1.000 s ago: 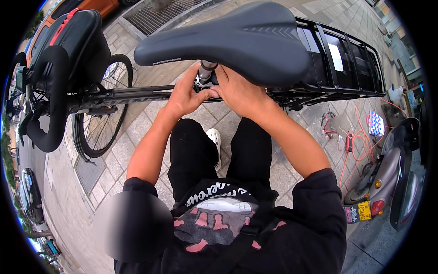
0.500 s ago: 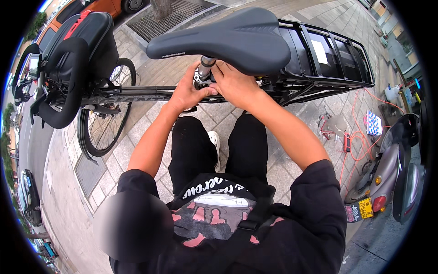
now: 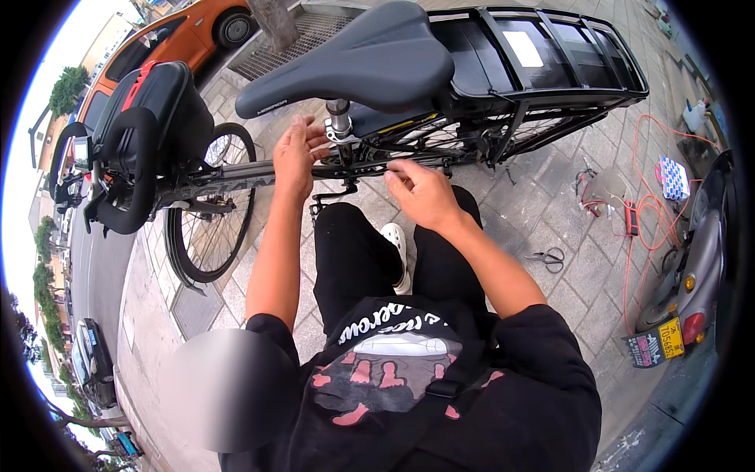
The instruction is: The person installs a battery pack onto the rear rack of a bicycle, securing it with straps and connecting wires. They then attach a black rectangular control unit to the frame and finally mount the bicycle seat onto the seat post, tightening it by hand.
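A bicycle stands across in front of me, its dark saddle (image 3: 354, 63) on a silver seatpost (image 3: 339, 118). A silver clamp (image 3: 340, 135) sits low on the post, above the dark top tube (image 3: 244, 174). Just left of that clamp is my left hand (image 3: 294, 157), fingers apart and holding nothing. My right hand (image 3: 425, 193) hovers nearer to me, right of the post and below the rear frame. Its fingers are loosely bent, with the thumb apart and nothing visible in them.
Behind the saddle extends a black rear rack (image 3: 543, 59). A black bag (image 3: 161, 110) is mounted by the handlebar (image 3: 130, 173). Scissors (image 3: 549, 258), an orange cable (image 3: 653, 212) and a parked scooter (image 3: 680, 275) are on the right. An orange car (image 3: 169, 47) stands beyond.
Both hands have come off the seatpost clamp, the left moving leftward and the right back toward me. The view has shifted, bringing the scissors into sight.
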`<state>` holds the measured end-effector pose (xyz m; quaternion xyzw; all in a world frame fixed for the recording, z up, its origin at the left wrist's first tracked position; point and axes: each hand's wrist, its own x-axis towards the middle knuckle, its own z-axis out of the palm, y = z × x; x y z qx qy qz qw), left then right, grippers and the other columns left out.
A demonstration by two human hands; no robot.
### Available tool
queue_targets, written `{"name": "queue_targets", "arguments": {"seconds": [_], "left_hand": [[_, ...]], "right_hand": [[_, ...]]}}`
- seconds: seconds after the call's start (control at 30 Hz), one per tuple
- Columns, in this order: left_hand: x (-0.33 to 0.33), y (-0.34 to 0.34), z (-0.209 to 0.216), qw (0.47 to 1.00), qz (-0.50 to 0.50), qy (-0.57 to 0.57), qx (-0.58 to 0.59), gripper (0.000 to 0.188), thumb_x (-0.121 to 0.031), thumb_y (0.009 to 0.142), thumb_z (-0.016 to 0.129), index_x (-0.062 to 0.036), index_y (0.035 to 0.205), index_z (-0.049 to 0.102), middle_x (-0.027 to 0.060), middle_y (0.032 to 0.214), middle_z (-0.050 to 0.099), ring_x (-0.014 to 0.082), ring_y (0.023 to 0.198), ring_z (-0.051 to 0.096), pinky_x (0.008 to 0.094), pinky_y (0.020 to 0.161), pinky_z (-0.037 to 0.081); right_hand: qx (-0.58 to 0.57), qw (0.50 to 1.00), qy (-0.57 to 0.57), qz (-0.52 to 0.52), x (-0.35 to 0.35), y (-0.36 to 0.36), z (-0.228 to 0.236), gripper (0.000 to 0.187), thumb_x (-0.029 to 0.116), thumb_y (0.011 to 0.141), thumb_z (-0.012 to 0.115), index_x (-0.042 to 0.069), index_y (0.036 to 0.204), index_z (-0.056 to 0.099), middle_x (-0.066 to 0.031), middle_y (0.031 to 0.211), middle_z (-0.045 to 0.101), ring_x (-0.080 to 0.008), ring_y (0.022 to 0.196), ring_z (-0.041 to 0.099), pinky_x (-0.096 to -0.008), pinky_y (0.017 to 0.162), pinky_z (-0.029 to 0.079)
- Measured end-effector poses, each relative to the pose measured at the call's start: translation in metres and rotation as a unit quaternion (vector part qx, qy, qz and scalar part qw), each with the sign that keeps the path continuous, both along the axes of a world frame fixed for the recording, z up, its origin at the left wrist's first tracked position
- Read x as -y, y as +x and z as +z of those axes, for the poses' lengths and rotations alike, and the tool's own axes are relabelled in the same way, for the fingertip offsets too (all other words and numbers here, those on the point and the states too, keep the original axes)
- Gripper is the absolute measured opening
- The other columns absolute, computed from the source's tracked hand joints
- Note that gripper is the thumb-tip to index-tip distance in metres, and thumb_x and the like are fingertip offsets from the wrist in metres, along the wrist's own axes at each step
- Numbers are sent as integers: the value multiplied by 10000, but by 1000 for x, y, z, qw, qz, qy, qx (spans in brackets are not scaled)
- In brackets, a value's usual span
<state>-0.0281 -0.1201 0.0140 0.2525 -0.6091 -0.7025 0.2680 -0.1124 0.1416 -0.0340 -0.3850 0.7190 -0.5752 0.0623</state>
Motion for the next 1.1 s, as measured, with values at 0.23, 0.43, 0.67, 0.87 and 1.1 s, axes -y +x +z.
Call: {"name": "queue_targets", "arguments": {"seconds": [0.23, 0.43, 0.67, 0.87, 1.1], "left_hand": [[-37, 6, 134, 940, 54, -13, -338, 684, -639, 1088, 557, 7, 1269, 690, 186, 1206, 754, 366, 1171, 713, 541, 1062, 561], [-19, -32, 131, 925, 104, 113, -348, 217, -133, 1048, 710, 34, 1177, 660, 139, 928, 726, 360, 993, 743, 503, 979, 613], [-22, -33, 127, 916, 122, 105, -367, 315, -51, 1049, 576, 79, 1331, 520, 117, 876, 654, 392, 994, 710, 529, 1059, 560], [-27, -24, 124, 915, 117, 88, -377, 216, -34, 1042, 547, 47, 1241, 523, 101, 871, 617, 283, 873, 702, 548, 1107, 564], [22, -42, 135, 946, 8, 122, -300, 291, -9, 1044, 553, 98, 1309, 496, 126, 888, 626, 270, 855, 706, 540, 1074, 601]], "right_hand": [[382, 853, -316, 160, -12, -24, 123, 633, 532, 1062, 689, -14, 1378, 635, -130, 1208, 716, -224, 1020, 734, -404, 755, 653], [360, 842, -394, 80, 38, -27, 142, 518, 503, 1058, 686, 30, 1268, 683, -80, 1140, 743, -205, 1010, 733, -410, 802, 627], [305, 859, -410, 15, 50, -26, 140, 394, 434, 1054, 696, 69, 1203, 704, -51, 1103, 742, -164, 960, 713, -361, 715, 576], [349, 820, -454, -11, 66, -35, 144, 360, 430, 1071, 684, 72, 1093, 712, -20, 873, 720, -132, 667, 661, -294, 525, 489], [282, 862, -414, -78, 56, 2, 147, 401, 412, 1069, 699, 48, 1234, 725, -19, 971, 748, -83, 683, 641, -245, 535, 494]]}}
